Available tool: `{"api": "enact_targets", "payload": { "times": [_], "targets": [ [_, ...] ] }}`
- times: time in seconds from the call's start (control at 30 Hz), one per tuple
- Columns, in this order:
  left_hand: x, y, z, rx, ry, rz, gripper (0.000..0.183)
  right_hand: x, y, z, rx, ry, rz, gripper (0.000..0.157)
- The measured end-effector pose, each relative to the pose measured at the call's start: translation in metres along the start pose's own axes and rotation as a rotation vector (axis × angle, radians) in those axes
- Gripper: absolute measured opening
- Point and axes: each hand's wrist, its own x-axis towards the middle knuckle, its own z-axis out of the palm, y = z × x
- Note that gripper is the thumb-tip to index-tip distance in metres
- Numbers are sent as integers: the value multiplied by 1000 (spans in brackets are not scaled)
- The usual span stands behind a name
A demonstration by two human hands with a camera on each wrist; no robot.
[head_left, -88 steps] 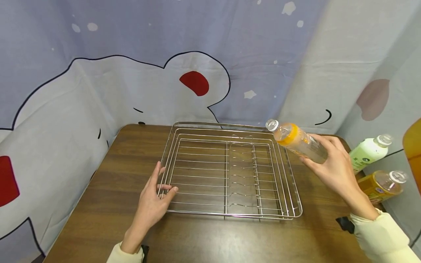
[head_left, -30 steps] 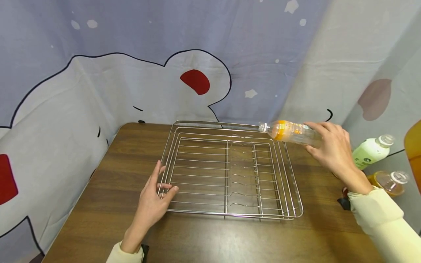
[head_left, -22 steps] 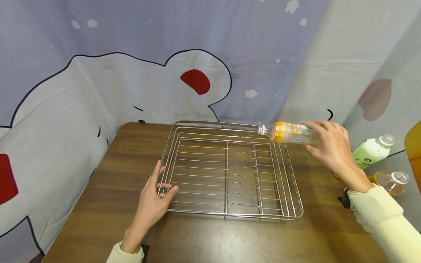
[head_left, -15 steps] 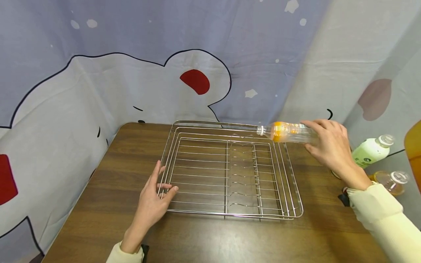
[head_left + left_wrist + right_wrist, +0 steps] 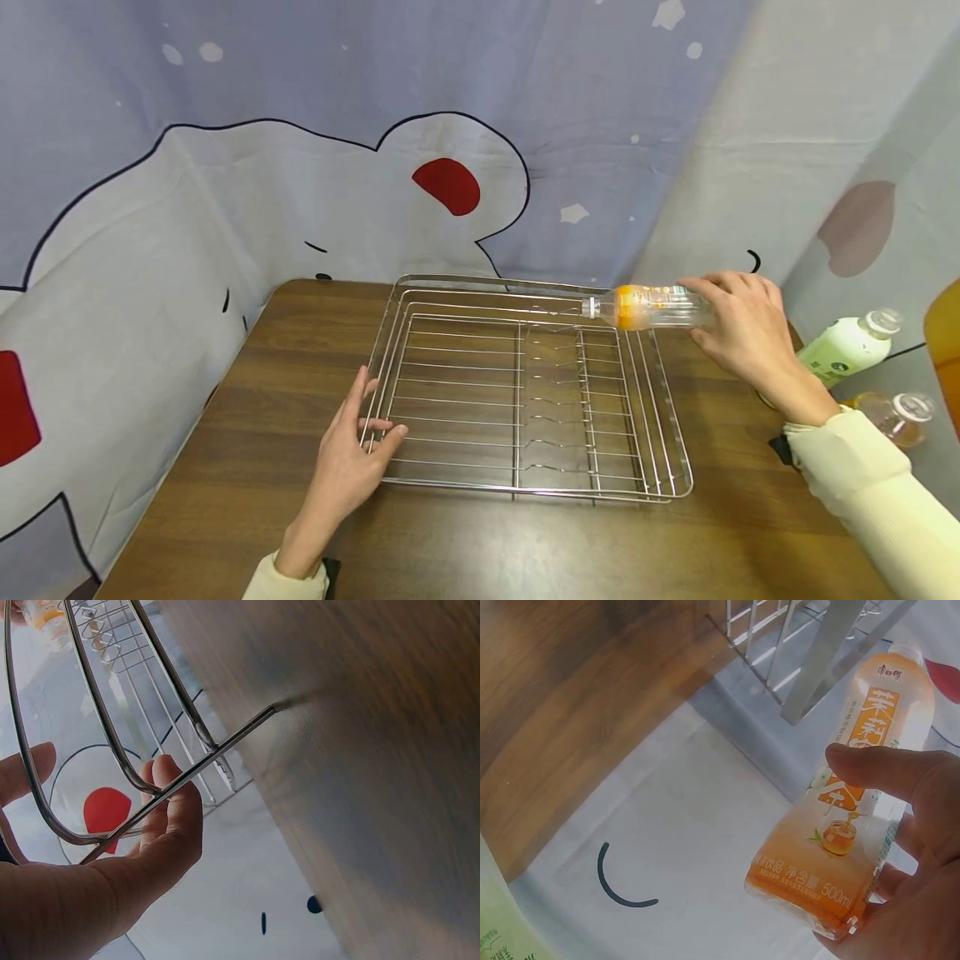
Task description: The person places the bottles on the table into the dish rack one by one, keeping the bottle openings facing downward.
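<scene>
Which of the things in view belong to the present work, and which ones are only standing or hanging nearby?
In the work:
orange-labelled bottle, gripped by the right hand
wire rack, held by the left hand

Apparently just nearby:
green bottle
amber bottle
printed curtain

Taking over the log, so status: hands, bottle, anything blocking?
Left hand holds wire rack, left side. Right hand grips orange-labelled bottle sideways near rack's far right corner, cap leftward. Nothing visibly in the way.

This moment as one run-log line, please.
right grip holds orange bottle sideways by far right corner of rack, contact unclear | left grip holds rack's left side | green bottle, amber bottle farther right
</scene>
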Motion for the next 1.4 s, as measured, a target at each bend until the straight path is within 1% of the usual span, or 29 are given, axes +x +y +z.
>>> {"api": "enact_targets", "payload": {
  "times": [0.27,0.63,0.8,1.0,1.4],
  "targets": [
    [0,1,0,-1,2,7,103,3,3,0,-35,-6,-20,73],
    [-1,1,0,-4,11,-2,103,10,-1,-3,-59,-47,-37,71],
    [0,0,1,-7,13,-3,102,14,-2,-3,-69,-44,-52,69],
    [1,0,0,-17,5,-22,103,17,-2,-2,-82,-47,-63,70],
    [1,0,0,-26,5,-28,103,21,-2,0,-107,-49,-85,69]
  ]
}}
